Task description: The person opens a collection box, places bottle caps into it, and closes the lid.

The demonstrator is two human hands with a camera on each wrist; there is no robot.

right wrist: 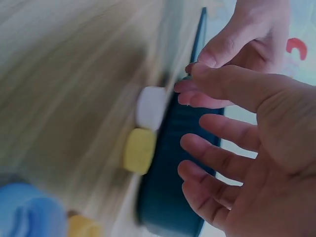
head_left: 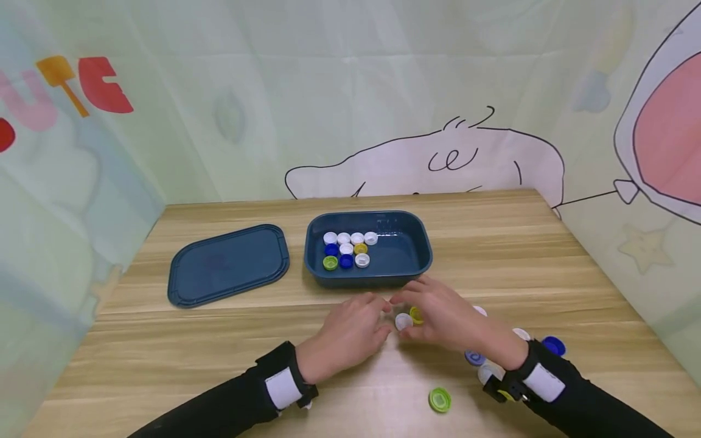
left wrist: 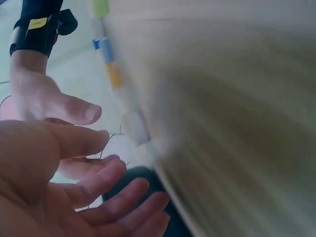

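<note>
Black sleeves (head_left: 210, 401) enter at the near edge. Left hand (head_left: 350, 333) and right hand (head_left: 446, 313): thumbs and fingers apart, gripping nothing. White cap (head_left: 403, 322) lies between them, nearer than the blue container (head_left: 356, 280). Pinch opposite rim sides, clearing the yellow cap (head_left: 417, 314).

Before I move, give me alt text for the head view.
A person's left hand and right hand are close together, near a round white plastic cap on a wood-grain table. Beyond, a rectangular dark-blue plastic tray holds ten round white, blue, yellow and green caps; a flat dark-blue lid lies left of it.
</note>
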